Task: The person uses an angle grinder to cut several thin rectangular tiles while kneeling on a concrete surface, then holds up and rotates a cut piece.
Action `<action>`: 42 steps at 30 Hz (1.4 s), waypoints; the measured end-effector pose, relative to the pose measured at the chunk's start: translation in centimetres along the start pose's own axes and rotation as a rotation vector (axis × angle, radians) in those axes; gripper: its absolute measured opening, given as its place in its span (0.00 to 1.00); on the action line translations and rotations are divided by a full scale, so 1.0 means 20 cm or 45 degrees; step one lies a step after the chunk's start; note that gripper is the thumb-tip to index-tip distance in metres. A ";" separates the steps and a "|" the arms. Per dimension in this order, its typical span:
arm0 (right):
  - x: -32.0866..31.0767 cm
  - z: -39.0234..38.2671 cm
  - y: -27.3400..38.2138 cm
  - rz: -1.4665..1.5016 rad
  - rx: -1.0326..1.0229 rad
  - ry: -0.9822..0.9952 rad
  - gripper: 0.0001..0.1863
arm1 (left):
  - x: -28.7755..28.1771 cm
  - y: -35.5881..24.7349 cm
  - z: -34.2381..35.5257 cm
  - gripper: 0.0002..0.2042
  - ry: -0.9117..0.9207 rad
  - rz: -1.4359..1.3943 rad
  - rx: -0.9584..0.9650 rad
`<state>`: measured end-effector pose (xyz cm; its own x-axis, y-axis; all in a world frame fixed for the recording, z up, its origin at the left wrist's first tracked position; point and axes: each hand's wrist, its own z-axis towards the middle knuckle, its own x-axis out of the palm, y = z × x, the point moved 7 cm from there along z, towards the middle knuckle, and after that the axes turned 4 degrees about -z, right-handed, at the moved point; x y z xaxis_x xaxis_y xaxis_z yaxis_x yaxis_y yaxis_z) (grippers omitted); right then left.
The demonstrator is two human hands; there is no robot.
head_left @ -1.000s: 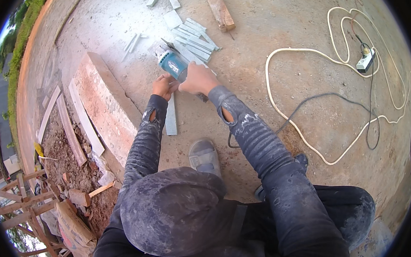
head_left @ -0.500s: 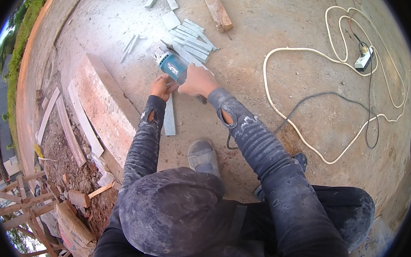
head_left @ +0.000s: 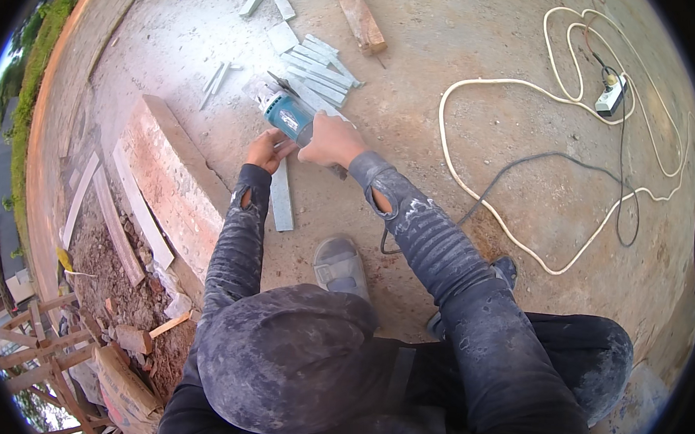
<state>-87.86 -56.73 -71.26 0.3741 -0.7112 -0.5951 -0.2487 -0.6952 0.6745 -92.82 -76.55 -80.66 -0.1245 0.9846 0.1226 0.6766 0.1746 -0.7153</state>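
Note:
My right hand (head_left: 328,140) is closed around a teal power cutting tool (head_left: 288,116), whose blade end points up-left over dust-whitened concrete. My left hand (head_left: 266,150) is curled just beneath the tool's body, its fingertips partly hidden, so what it grips is unclear. A long grey strip (head_left: 282,201) lies under the tool and left hand, reaching down near my shoe. Several short grey cut strips (head_left: 316,74) and small pieces (head_left: 282,38) lie beyond the blade, with thin slivers (head_left: 212,85) to its left.
A thick concrete block (head_left: 171,174) lies left, beside pale boards (head_left: 143,200) and rubble (head_left: 101,281). A weathered timber (head_left: 356,15) lies at the top. A white power strip (head_left: 610,98) and looped cream cable (head_left: 491,218) are on the right. Wooden framing (head_left: 45,350) stands lower left.
The whole view has shifted slightly, with the ground appearing a little lower and farther left. My hands and the tool keep nearly the same position relative to the strips.

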 end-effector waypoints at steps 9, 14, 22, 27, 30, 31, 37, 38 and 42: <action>0.00 -0.02 -0.01 -0.023 -0.002 0.002 0.36 | -0.01 0.00 0.00 0.07 0.051 -0.016 0.002; 0.00 -0.04 -0.02 -0.027 0.006 0.001 0.36 | -0.01 0.00 0.00 0.07 0.065 -0.009 -0.005; 0.00 -0.07 -0.02 -0.043 0.011 -0.022 0.35 | -0.01 0.00 0.01 0.07 0.048 -0.026 -0.015; -0.02 -0.10 -0.02 -0.025 0.018 -0.018 0.34 | -0.03 -0.01 0.01 0.07 0.048 -0.025 -0.007; -0.01 -0.09 -0.04 -0.023 0.003 -0.027 0.34 | -0.01 0.00 0.01 0.07 0.029 -0.013 -0.010; -0.01 -0.10 -0.05 -0.022 -0.001 -0.030 0.34 | -0.01 0.00 0.01 0.07 0.017 -0.008 -0.011; 0.00 -0.11 -0.06 -0.012 0.003 -0.026 0.34 | -0.01 -0.01 0.00 0.07 0.004 -0.016 -0.008; -0.01 -0.11 -0.06 -0.012 0.010 -0.019 0.34 | -0.01 -0.01 0.00 0.07 -0.002 -0.009 -0.007; -0.01 -0.13 -0.07 -0.010 0.017 -0.016 0.34 | 0.00 0.00 0.00 0.07 -0.005 0.007 0.001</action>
<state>-85.29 -55.35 -71.00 0.3652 -0.7070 -0.6056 -0.2578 -0.7019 0.6639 -92.86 -76.57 -80.59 -0.1237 0.9855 0.1164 0.6766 0.1696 -0.7166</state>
